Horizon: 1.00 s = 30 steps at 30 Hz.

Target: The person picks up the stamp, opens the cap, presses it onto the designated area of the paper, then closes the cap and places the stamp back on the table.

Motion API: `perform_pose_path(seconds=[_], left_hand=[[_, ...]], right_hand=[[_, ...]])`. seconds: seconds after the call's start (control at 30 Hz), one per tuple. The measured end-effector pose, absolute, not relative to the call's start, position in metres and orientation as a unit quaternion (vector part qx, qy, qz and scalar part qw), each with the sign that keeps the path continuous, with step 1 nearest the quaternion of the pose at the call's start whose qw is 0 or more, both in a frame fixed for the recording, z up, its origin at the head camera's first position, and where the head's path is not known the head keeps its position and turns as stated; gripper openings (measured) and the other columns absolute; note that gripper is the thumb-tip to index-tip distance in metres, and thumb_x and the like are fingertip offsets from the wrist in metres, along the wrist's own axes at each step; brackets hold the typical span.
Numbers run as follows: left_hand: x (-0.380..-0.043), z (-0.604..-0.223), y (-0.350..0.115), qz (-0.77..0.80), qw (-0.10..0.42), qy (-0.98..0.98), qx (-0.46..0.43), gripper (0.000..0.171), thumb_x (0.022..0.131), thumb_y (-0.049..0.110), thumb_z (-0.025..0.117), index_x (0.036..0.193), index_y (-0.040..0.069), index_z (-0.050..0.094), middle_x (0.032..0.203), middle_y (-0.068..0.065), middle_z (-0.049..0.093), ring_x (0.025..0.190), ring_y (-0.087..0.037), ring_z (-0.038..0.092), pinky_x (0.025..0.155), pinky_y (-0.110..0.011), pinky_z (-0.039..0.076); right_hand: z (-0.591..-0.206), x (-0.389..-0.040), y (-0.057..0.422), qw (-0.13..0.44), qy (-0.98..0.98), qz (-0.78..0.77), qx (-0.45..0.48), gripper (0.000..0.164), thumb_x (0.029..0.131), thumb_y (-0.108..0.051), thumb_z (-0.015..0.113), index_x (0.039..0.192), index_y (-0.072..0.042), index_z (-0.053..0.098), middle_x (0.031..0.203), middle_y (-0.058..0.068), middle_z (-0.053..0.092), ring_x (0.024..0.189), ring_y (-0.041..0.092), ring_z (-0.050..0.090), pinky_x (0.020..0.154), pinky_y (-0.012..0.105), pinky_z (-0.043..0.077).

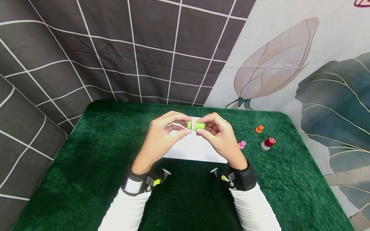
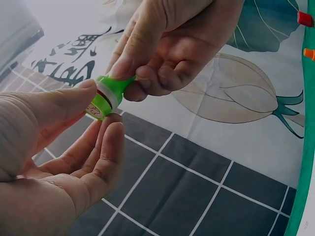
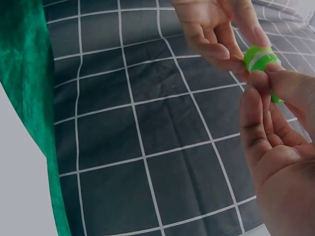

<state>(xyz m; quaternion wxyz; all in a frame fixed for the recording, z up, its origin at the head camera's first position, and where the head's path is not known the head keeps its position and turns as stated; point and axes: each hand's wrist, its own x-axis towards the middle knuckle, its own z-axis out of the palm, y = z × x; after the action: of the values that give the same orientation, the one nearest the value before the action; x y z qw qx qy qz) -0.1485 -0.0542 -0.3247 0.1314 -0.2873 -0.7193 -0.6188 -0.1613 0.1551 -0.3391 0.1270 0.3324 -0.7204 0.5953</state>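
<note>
A small bright green toy stamp (image 1: 198,125) with a white band is held up over a white sheet of paper (image 1: 190,148). My left hand (image 1: 162,136) pinches its wider capped end between thumb and fingers. On the narrower handle end, the thumb and fingers of my right hand (image 1: 221,138) grip it. In the left wrist view the round end of the stamp (image 2: 102,105) shows a pinkish printed picture inside a green rim. Seen from the right wrist, the stamp (image 3: 261,60) lies between both sets of fingertips, its handle partly covered.
To the right on the green cloth-covered table (image 1: 289,179) are an orange stamp (image 1: 259,129), a pink stamp (image 1: 242,144) beside my right wrist, and a red stamp (image 1: 270,141) with a greyish base. Behind the table hangs a dark gridded cloth (image 1: 153,61).
</note>
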Motion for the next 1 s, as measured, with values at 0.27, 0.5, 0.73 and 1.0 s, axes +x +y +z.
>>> perform_pose_path(seconds=[0.27,0.5,0.73,1.0], left_hand=[[-0.1486,-0.3272,-0.0509,-0.618,0.136,-0.717,-0.291,0.03,0.08,0.007,0.077,0.11,0.005,0.071,0.107,-0.007,0.07,0.094,-0.015,0.065,0.082,-0.034,0.061],[-0.1474,-0.3271,-0.0483,-0.63,0.151,-0.706,-0.286,0.028,0.079,0.006,0.078,0.107,0.004,0.074,0.107,-0.007,0.072,0.1,-0.015,0.063,0.082,-0.032,0.061],[-0.1487,-0.3277,-0.0495,-0.604,0.161,-0.724,-0.291,0.029,0.078,0.004,0.078,0.106,0.004,0.072,0.11,-0.008,0.071,0.102,-0.015,0.063,0.081,-0.037,0.061],[-0.1472,-0.3271,-0.0467,-0.444,0.235,-0.807,-0.31,0.043,0.078,0.006,0.079,0.119,0.005,0.065,0.115,-0.011,0.065,0.1,-0.019,0.061,0.083,-0.034,0.06]], right_hand=[[-0.3401,-0.1601,0.1534,0.139,-0.727,0.581,0.338,0.029,0.078,0.015,0.07,0.104,0.008,0.06,0.094,0.018,0.063,0.073,0.016,0.061,0.062,0.015,0.055],[-0.3408,-0.1589,0.1508,0.156,-0.727,0.577,0.337,0.027,0.077,0.016,0.07,0.102,0.008,0.062,0.094,0.018,0.064,0.073,0.017,0.06,0.063,0.015,0.055],[-0.3421,-0.16,0.1483,0.189,-0.763,0.521,0.334,0.027,0.08,0.006,0.073,0.105,0.0,0.065,0.088,0.01,0.066,0.068,0.015,0.055,0.051,0.021,0.045],[-0.3426,-0.1602,0.1477,0.235,-0.813,0.43,0.314,0.025,0.082,-0.008,0.077,0.105,-0.007,0.068,0.077,0.003,0.06,0.067,0.011,0.051,0.053,0.03,0.047]])
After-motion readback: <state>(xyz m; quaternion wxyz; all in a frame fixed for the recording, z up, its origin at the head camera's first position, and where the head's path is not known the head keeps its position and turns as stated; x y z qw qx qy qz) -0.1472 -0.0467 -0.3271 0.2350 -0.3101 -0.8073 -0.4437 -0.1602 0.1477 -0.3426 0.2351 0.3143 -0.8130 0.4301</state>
